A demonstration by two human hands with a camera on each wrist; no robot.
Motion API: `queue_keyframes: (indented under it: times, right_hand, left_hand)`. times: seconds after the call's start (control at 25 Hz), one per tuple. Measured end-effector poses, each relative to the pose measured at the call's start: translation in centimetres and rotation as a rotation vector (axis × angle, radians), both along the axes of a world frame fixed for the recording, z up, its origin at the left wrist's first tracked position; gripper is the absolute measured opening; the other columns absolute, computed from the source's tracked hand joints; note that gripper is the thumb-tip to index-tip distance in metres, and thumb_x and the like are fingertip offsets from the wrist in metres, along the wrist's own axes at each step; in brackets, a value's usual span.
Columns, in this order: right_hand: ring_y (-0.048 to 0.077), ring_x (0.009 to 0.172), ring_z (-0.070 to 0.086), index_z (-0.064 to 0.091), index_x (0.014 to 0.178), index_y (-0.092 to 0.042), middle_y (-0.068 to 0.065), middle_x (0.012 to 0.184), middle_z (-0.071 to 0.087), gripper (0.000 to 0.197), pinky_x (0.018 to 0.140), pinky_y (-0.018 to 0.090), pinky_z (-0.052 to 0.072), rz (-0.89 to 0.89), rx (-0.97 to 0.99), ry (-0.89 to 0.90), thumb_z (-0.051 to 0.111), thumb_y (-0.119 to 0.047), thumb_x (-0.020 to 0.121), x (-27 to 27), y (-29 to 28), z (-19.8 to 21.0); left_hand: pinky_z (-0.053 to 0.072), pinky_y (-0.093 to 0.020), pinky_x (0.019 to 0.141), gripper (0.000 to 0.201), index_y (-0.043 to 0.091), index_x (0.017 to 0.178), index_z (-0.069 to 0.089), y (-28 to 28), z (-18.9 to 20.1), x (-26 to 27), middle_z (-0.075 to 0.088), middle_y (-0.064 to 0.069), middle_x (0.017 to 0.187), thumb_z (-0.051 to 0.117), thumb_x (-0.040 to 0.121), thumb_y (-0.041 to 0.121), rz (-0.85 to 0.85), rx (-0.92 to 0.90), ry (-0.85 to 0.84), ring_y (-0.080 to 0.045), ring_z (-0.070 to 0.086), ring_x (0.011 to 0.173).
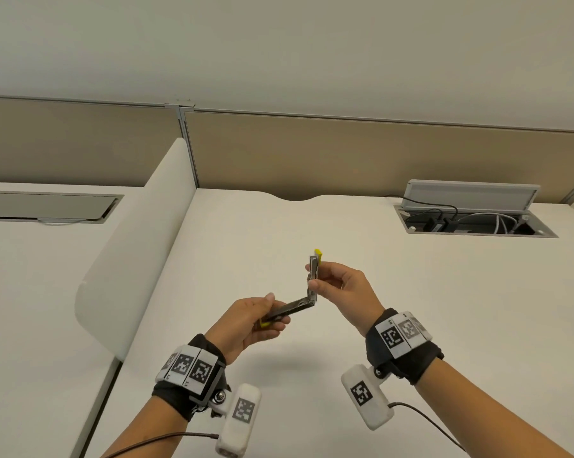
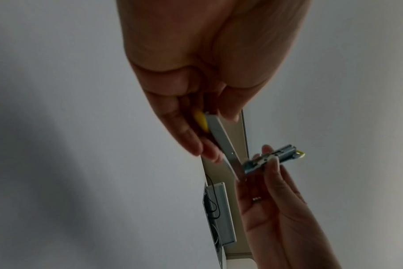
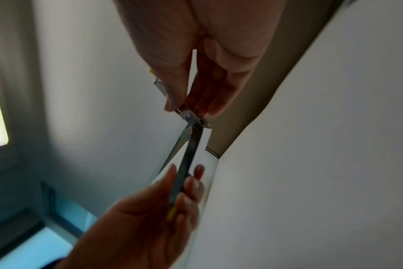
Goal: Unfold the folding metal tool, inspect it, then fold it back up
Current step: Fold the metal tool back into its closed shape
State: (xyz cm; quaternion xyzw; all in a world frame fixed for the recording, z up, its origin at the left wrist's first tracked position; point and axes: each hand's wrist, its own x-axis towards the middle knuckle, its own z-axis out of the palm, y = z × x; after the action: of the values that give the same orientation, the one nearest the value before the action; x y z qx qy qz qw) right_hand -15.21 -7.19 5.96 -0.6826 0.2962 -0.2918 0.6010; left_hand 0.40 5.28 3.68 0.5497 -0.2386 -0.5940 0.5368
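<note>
The folding metal tool (image 1: 299, 304) is bent at its hinge into an L, held in the air above the white desk (image 1: 411, 292). Each of its two arms ends in a yellow tip. My left hand (image 1: 266, 314) pinches the lower, near-level arm (image 2: 221, 140) between thumb and fingers. My right hand (image 1: 322, 279) pinches the upright arm (image 2: 271, 158) near the hinge (image 3: 192, 117), and that arm's yellow tip (image 1: 318, 252) sticks out above the fingers. The left arm's yellow end (image 3: 171, 214) sits partly hidden in the left palm.
An open cable hatch (image 1: 474, 219) with plugs and wires lies in the desk at the back right. A rounded white divider (image 1: 137, 246) stands to the left, with a second desk beyond it. Beige partition panels (image 1: 345, 150) run along the back.
</note>
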Motion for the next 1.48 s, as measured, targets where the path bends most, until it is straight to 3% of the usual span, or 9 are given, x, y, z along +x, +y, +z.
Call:
queue_keyframes:
  times: [0.08,0.28,0.44,0.56,0.68,0.96,1.16,1.32,1.48]
  right_hand:
    - [0.008,0.077,0.061,0.068,0.091,-0.030,-0.001,0.085,0.062,0.030,0.077,0.024,0.053,-0.001,-0.207,0.047,0.068,-0.003,0.078,0.1,0.7,-0.3]
    - [0.019,0.078,0.058,0.067,0.106,-0.017,0.005,0.085,0.062,0.027,0.071,0.024,0.045,-0.029,-0.859,0.200,0.063,-0.012,0.080,1.3,2.5,-1.7]
    - [0.023,0.072,0.057,0.066,0.103,-0.017,0.006,0.081,0.064,0.024,0.071,0.016,0.036,-0.109,-1.062,0.256,0.064,-0.014,0.079,2.0,3.0,-2.3]
    - [0.024,0.075,0.058,0.067,0.100,-0.016,0.007,0.085,0.064,0.023,0.071,0.022,0.043,-0.077,-1.023,0.257,0.066,-0.015,0.077,2.0,3.0,-2.0]
    - [0.024,0.085,0.060,0.063,0.105,-0.014,0.007,0.096,0.064,0.027,0.077,0.034,0.051,-0.013,-0.813,0.303,0.066,-0.022,0.079,1.5,2.3,-1.4]
    - [0.024,0.079,0.054,0.060,0.100,-0.008,0.010,0.087,0.065,0.021,0.070,0.033,0.042,0.202,-0.656,0.470,0.058,-0.024,0.088,0.9,1.3,0.1]
    - [0.018,0.071,0.044,0.058,0.093,-0.005,0.001,0.077,0.053,0.018,0.059,0.014,0.030,0.238,-0.658,0.497,0.055,-0.023,0.089,0.4,0.6,-0.3]
    - [0.018,0.071,0.044,0.058,0.093,-0.005,0.001,0.075,0.052,0.018,0.059,0.015,0.030,0.245,-0.649,0.499,0.055,-0.022,0.090,0.0,-0.2,-0.8]
    - [0.019,0.071,0.044,0.058,0.093,-0.004,0.004,0.075,0.052,0.019,0.062,0.027,0.030,0.251,-0.631,0.504,0.055,-0.022,0.090,-0.2,-0.9,-1.4]
  left_hand:
    - [0.058,-0.021,0.069,0.035,0.004,0.099,0.067,0.3,0.0,0.8,0.070,-0.011,0.087,0.050,0.089,0.034,0.064,-0.029,-0.030,-0.014,0.066,0.073]
    - [0.056,-0.025,0.082,0.046,0.008,0.115,0.058,0.7,0.7,0.9,0.069,-0.011,0.110,0.063,0.079,0.036,0.092,-0.138,-0.086,-0.019,0.067,0.101]
    - [0.050,-0.034,0.095,0.049,0.009,0.116,0.051,0.4,0.6,0.4,0.066,-0.014,0.115,0.073,0.073,0.021,0.173,-0.162,-0.145,-0.018,0.064,0.100]
    - [0.051,-0.024,0.088,0.036,0.011,0.111,0.053,0.4,0.2,0.3,0.068,-0.006,0.106,0.068,0.078,0.013,0.172,-0.228,-0.213,-0.011,0.065,0.094]
    - [0.050,-0.013,0.077,0.028,0.012,0.110,0.054,0.2,0.3,0.5,0.065,0.000,0.101,0.060,0.083,0.005,0.128,-0.318,-0.258,-0.001,0.064,0.087]
    - [0.042,-0.020,0.081,0.026,0.027,0.108,0.049,-1.2,-0.1,0.8,0.059,0.003,0.102,0.047,0.084,0.018,-0.017,-0.386,-0.427,-0.008,0.054,0.093]
    - [0.042,-0.012,0.078,0.025,0.028,0.107,0.048,-2.0,-1.2,0.1,0.057,0.002,0.101,0.044,0.085,0.015,-0.019,-0.382,-0.456,-0.004,0.053,0.091]
    - [0.040,-0.007,0.075,0.025,0.022,0.108,0.047,-2.8,-1.8,-0.5,0.056,0.001,0.101,0.043,0.084,0.015,-0.005,-0.375,-0.457,0.003,0.052,0.085]
    - [0.039,-0.005,0.073,0.027,0.015,0.110,0.045,-3.7,-2.5,-0.9,0.054,-0.001,0.101,0.042,0.083,0.014,0.008,-0.361,-0.462,0.007,0.051,0.082]
